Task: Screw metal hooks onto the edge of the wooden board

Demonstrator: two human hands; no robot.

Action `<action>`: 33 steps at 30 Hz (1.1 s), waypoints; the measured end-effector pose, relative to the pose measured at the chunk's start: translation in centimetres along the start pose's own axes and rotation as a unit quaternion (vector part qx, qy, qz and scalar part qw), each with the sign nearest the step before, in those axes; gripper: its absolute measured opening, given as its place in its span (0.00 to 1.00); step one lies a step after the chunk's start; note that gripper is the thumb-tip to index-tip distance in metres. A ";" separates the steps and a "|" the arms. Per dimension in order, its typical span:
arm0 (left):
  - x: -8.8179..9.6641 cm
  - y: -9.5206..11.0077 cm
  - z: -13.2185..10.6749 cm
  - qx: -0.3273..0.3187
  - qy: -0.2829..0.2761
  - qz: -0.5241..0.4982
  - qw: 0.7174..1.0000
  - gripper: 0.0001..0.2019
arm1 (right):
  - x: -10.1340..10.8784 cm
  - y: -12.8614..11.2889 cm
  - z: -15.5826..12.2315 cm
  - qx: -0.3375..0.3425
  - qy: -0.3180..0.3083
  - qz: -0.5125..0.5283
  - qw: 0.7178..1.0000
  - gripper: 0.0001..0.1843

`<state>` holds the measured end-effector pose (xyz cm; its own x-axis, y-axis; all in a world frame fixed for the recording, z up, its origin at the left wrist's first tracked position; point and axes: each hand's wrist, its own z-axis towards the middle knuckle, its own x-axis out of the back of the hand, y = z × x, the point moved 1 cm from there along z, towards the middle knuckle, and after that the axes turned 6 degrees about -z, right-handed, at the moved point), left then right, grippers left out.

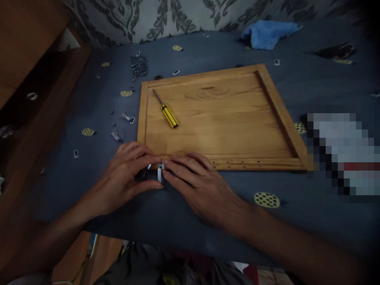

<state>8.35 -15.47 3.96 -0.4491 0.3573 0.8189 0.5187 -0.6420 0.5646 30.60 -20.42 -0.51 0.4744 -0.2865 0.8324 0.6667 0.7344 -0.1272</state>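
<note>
A small metal hinge (159, 174) sits at the near left edge of a framed wooden panel (204, 114), which lies flat. My left hand (127, 172) curls around the hinge from the left, thumb below and index finger above. From the right, my right hand (198, 178) grips the same hinge with thumb and fingertips, its other fingers resting over the panel's near rail. Small holes run along that rail. A yellow and black screwdriver (170, 115) lies on the panel, out of my hands. Fingers hide part of the hinge.
Two loose metal hinge parts (115, 135) and small screws (112, 112) lie left of the panel. Behind are a bag of dark fittings (139, 67) and a blue cloth (268, 33). A wooden cabinet (44, 130) borders the left, and a blurred-out object (347, 150) lies right.
</note>
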 end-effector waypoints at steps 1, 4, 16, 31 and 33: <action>0.0 0.0 0.0 0.002 0.000 0.000 1.000 0.19 | 0.0 0.0 0.0 0.000 0.001 -0.003 1.000 0.20; 0.0 -0.2 0.0 0.011 -0.005 0.004 1.000 0.20 | 0.0 0.1 0.0 0.001 -0.003 -0.013 1.000 0.21; 0.3 -0.6 -0.1 0.029 0.002 0.027 0.999 0.26 | 0.0 0.1 -0.1 0.013 -0.016 -0.007 1.000 0.17; 1.8 -1.4 -1.3 0.035 -0.042 0.031 0.998 0.20 | -0.2 0.2 -0.3 0.020 -0.021 -0.010 1.000 0.19; 1.8 -1.3 -1.3 0.037 -0.041 0.019 0.998 0.19 | -0.1 0.2 -0.3 0.020 -0.028 -0.013 0.999 0.20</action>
<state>5.94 -14.82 4.52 -0.3690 0.3892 0.8440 0.5878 -0.6057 0.5363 30.86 -20.46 -0.82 0.4237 -0.2724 0.8639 0.6545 0.7514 -0.0841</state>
